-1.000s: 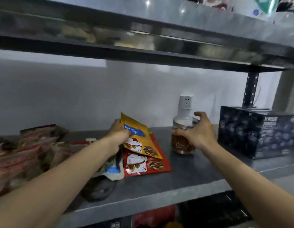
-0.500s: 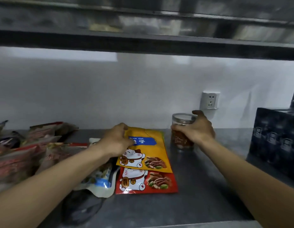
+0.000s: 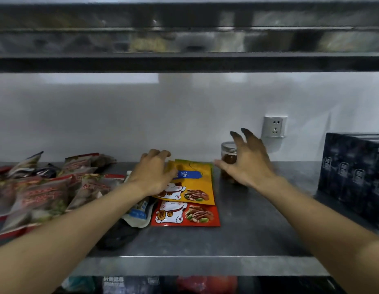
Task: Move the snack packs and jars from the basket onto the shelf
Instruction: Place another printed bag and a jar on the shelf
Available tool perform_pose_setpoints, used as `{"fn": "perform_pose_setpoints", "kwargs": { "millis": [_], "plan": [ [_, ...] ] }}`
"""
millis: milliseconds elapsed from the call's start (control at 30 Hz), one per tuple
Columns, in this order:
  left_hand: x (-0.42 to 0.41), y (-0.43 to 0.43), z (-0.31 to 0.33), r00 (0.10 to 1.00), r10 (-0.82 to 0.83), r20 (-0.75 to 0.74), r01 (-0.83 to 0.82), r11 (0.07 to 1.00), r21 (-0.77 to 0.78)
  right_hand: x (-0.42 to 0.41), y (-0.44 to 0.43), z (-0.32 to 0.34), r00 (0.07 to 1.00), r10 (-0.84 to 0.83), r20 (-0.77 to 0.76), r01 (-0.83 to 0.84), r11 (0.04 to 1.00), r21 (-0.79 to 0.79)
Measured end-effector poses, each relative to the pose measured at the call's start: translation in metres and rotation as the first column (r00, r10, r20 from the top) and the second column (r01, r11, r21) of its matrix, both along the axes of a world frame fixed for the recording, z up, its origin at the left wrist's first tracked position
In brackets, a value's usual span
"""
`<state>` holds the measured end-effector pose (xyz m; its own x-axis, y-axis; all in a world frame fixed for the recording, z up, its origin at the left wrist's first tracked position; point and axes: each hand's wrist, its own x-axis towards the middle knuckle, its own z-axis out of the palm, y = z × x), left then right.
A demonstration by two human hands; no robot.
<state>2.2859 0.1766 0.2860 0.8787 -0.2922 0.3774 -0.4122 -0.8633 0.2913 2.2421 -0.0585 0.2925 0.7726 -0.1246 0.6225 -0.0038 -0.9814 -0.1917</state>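
Note:
A yellow snack pack [image 3: 195, 185] lies flat on the grey metal shelf [image 3: 248, 225], overlapping a red snack pack [image 3: 184, 215] of the same design. My left hand [image 3: 154, 172] sits on the yellow pack's top left corner, fingers curled and thumb on the pack. A clear jar [image 3: 228, 150] with brown contents stands upright near the back wall. In front of the jar my right hand [image 3: 248, 164] hovers with its fingers spread, not gripping it. The basket is out of view.
Several red and silver snack packs [image 3: 46, 187] are piled at the left. A white and blue pouch [image 3: 139, 213] and a dark pouch [image 3: 118, 236] lie under my left forearm. A dark box [image 3: 354, 172] stands at the right. A wall socket [image 3: 273, 126] is behind the jar, an upper shelf [image 3: 184, 60] overhead.
The yellow pack was laid flat onto the red one. My right hand set the jar down further back and let go, its fingers now spread.

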Motion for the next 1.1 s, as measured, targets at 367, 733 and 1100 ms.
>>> {"fn": "perform_pose_setpoints", "kwargs": {
  "millis": [367, 733, 1100],
  "plan": [
    [-0.067, 0.060, 0.007, 0.946, 0.149, 0.287, -0.189, 0.975, 0.117, -0.042, 0.094, 0.005, 0.959, 0.259, -0.118, -0.278, 0.942, -0.188],
    [-0.215, 0.272, -0.012, 0.856, 0.379, 0.350, -0.414, 0.910, 0.027, -0.135, 0.333, -0.012, 0.824, 0.556, -0.107, -0.566, 0.815, -0.122],
    [-0.362, 0.500, -0.054, 0.699, 0.643, 0.314, -0.683, 0.730, 0.025, -0.229, 0.594, -0.068, 0.525, 0.844, -0.115, -0.851, 0.524, -0.038]
  ]
}}
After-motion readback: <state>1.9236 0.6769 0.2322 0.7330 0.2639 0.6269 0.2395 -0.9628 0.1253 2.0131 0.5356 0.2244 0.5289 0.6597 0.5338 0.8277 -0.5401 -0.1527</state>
